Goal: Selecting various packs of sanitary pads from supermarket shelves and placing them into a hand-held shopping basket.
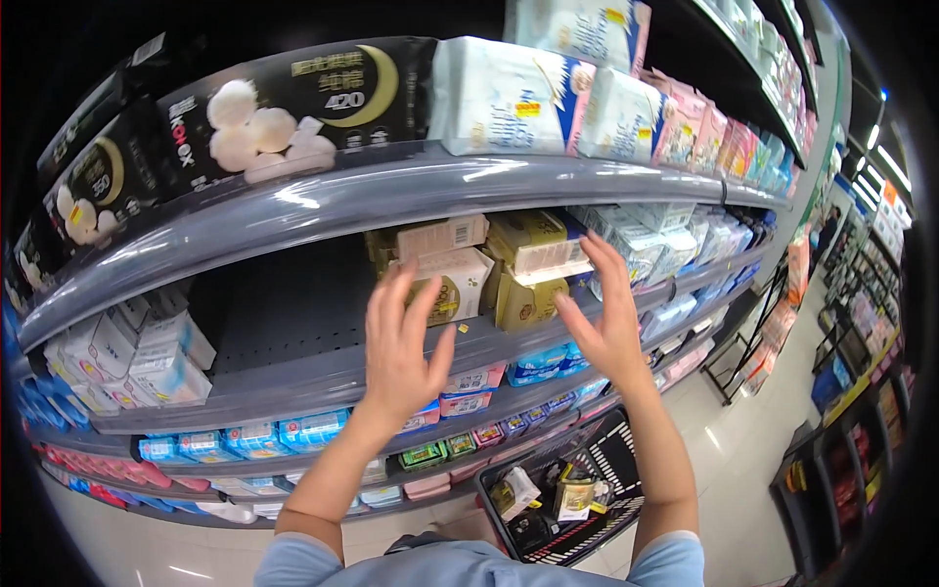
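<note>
Both my hands are raised before a shelf of boxed and bagged personal-care goods. My left hand (403,345), fingers spread, is in front of a white and gold box (466,275) and partly hides it. A pale carton (444,235) lies on top of that box. My right hand (605,315) is held apart at the right side of a gold box (524,301), thumb and fingers pointing towards it; whether they touch is unclear. Another gold box (539,238) with a pale side rests above it. Neither hand holds anything.
Above runs a grey shelf edge (513,180) with black Kotex packs (293,110) and white packs (506,103). White boxes (158,359) sit left, pale packs (645,235) right. A black shopping basket (631,455) with several goods stands below by my body. An aisle floor (719,469) lies right.
</note>
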`<state>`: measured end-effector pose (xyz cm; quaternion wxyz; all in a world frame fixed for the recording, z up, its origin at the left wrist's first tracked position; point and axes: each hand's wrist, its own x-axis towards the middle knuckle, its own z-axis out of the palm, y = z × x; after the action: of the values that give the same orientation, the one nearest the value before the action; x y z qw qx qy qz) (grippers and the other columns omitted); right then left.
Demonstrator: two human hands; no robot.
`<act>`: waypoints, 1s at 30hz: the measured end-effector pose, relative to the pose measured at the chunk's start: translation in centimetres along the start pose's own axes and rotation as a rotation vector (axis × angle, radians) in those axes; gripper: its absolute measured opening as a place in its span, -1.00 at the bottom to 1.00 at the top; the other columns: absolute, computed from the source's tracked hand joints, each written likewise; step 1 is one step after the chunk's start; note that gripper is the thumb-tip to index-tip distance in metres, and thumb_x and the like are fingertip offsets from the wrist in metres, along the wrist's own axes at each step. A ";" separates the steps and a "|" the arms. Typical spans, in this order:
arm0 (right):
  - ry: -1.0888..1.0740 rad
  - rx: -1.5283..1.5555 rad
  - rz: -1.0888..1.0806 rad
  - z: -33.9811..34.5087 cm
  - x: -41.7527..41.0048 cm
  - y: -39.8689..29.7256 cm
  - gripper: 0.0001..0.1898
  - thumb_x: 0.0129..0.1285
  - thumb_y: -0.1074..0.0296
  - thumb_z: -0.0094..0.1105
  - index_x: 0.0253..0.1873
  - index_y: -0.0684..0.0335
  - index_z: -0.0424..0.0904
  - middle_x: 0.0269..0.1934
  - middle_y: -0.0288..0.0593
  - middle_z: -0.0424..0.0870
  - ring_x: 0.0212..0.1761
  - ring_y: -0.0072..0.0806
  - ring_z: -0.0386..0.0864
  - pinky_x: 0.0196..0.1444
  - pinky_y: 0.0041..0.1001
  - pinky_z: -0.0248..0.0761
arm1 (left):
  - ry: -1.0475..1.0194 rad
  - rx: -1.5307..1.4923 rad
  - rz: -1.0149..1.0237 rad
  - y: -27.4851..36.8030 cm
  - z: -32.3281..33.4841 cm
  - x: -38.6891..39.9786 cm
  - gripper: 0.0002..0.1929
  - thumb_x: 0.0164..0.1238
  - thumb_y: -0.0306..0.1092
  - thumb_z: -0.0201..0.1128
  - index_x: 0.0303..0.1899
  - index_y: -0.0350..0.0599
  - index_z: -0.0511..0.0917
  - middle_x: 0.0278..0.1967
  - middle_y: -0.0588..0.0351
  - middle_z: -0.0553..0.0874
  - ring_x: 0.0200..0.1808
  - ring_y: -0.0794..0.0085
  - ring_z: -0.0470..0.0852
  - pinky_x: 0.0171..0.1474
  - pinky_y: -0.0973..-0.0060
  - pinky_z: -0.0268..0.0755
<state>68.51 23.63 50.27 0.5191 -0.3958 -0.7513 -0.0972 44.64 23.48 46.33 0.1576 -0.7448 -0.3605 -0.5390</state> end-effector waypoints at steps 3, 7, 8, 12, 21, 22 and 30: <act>-0.163 -0.135 -0.131 2.2 4.8 -1.2 -0.40 0.08 0.22 0.25 0.18 0.39 0.30 0.12 0.18 0.36 0.18 0.03 0.31 0.22 -0.26 0.16 | 0.030 0.067 -0.106 -2.1 -0.2 1.6 -0.39 0.05 -0.42 0.24 0.21 -0.22 0.28 0.22 -0.23 0.28 0.26 -0.11 0.20 0.26 0.13 0.09; -0.270 -0.304 -0.196 6.4 8.8 -2.7 -0.49 0.18 0.10 0.12 0.12 0.37 0.37 0.06 0.21 0.43 0.14 0.08 0.33 0.18 -0.21 0.18 | -0.037 0.089 -0.245 -3.9 0.7 1.3 -0.26 0.07 -0.29 0.25 0.27 -0.37 0.12 0.26 -0.30 0.22 0.29 -0.14 0.14 0.31 0.14 0.01; -0.363 -0.339 -0.139 7.2 9.7 -2.9 -0.50 0.23 0.06 0.06 0.11 0.35 0.39 0.07 0.20 0.44 0.14 0.08 0.34 0.17 -0.20 0.19 | -0.066 0.086 -0.278 -4.2 0.9 1.2 -0.21 0.07 -0.23 0.25 0.27 -0.44 0.07 0.26 -0.32 0.21 0.30 -0.15 0.14 0.33 0.14 -0.02; -0.566 -0.383 -0.042 9.8 12.1 -2.8 -0.55 0.30 0.03 -0.10 0.06 0.30 0.47 0.04 0.10 0.50 0.11 0.03 0.38 0.18 -0.23 0.20 | -0.123 0.068 -0.389 -4.9 1.6 1.8 -0.22 0.09 -0.18 0.23 0.26 -0.43 0.08 0.24 -0.33 0.23 0.29 -0.15 0.16 0.33 0.13 -0.03; -0.470 0.081 0.210 10.0 10.4 -4.1 -0.62 0.19 0.18 0.18 -0.02 0.36 0.50 -0.07 0.10 0.55 0.05 -0.20 0.46 0.14 -0.42 0.23 | -0.005 -0.116 -0.350 -4.4 -0.5 1.3 -0.25 0.12 -0.24 0.22 0.28 -0.40 0.06 0.21 -0.35 0.26 0.24 -0.15 0.22 0.32 0.16 0.01; -0.471 0.087 0.215 9.7 10.0 -4.9 -0.62 0.19 0.18 0.18 -0.02 0.36 0.50 -0.07 0.10 0.55 0.05 -0.20 0.46 0.14 -0.42 0.23 | 0.045 -0.182 -0.330 -3.9 -1.1 0.7 -0.24 0.12 -0.29 0.22 0.29 -0.39 0.03 0.22 -0.35 0.24 0.25 -0.12 0.22 0.32 0.18 0.01; -0.230 0.930 0.442 6.7 2.1 -8.5 -0.33 0.24 0.29 0.15 0.31 0.45 0.01 0.15 0.03 0.28 0.16 -0.34 0.34 0.16 -0.44 0.25 | 0.066 -0.290 -0.159 2.0 -3.5 -4.7 -0.14 0.07 -0.46 0.24 0.33 -0.42 -0.14 0.28 -0.44 -0.02 0.35 -0.16 0.00 0.32 0.21 -0.06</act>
<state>57.59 22.76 51.31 0.5622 -0.2810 -0.6657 0.4022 42.91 18.15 43.69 0.0170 -0.7107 -0.3316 -0.6202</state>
